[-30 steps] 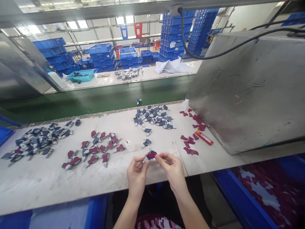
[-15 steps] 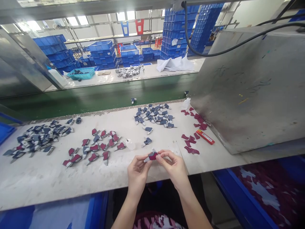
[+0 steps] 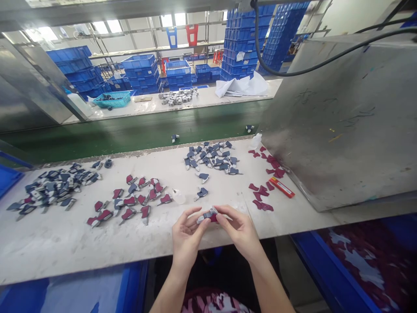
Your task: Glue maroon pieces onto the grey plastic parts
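Observation:
Between both hands, just above the front of the bench, is a small grey-and-maroon plastic part (image 3: 208,215). My left hand (image 3: 188,232) pinches its left end with thumb and fingers. On the right end, my right hand (image 3: 237,228) presses with thumb and fingertips. Two dark blue-grey and white parts (image 3: 202,192) lie just beyond the hands, below a pile of similar parts (image 3: 213,156). To the left are scattered maroon-and-grey parts (image 3: 129,201) and a small clear squeeze bottle (image 3: 179,196). Loose maroon pieces (image 3: 262,191) rest on the right.
A big heap of blue-grey parts (image 3: 61,184) sits at far left. An orange-red packet (image 3: 282,187) lies by a metal box (image 3: 345,121). Behind the bench runs a green conveyor (image 3: 137,130) carrying two parts. Blue bins (image 3: 325,265) stand below the bench edge.
The part between my fingers has been turned, showing more of its grey side and less maroon. Both parts on the conveyor have shifted left.

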The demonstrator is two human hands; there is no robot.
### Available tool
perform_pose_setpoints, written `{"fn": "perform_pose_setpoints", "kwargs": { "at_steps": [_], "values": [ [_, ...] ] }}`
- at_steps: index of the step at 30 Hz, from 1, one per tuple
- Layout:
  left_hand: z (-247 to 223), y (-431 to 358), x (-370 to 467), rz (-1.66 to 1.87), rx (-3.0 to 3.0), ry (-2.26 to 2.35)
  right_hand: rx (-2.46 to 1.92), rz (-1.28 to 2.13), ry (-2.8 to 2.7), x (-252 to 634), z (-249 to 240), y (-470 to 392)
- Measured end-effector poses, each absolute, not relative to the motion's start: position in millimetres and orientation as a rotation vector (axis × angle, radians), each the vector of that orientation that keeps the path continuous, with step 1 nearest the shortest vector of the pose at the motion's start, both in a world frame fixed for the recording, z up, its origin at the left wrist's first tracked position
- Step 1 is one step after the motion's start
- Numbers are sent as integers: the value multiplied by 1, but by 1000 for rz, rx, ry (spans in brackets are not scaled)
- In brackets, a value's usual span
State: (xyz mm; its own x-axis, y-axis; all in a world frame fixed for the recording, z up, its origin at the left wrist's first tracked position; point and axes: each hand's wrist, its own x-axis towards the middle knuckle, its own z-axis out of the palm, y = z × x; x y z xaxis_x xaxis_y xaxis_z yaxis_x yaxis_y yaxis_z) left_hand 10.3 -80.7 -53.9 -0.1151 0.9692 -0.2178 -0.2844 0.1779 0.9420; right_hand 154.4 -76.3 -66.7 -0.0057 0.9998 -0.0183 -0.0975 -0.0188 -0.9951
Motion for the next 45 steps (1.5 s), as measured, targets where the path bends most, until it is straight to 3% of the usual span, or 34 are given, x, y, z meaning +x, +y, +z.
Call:
{"fn": "perform_pose_setpoints", "kwargs": {
  "at_steps": [4, 10, 37, 45],
  "values": [
    [-50, -83, 8, 1233, 829, 1205, -1108, 1327, -1201, 159, -64, -79],
    [-45, -88, 9, 1245, 828, 1225, -1124, 1128, -1184, 147, -63, -86],
    [-38, -96, 16, 1454, 920, 1229, -1034, 1139, -945, 124, -58, -88],
    [-48, -99, 6, 1458, 1186, 1267, -994, 1028, -1144, 122, -57, -87]
  ]
}}
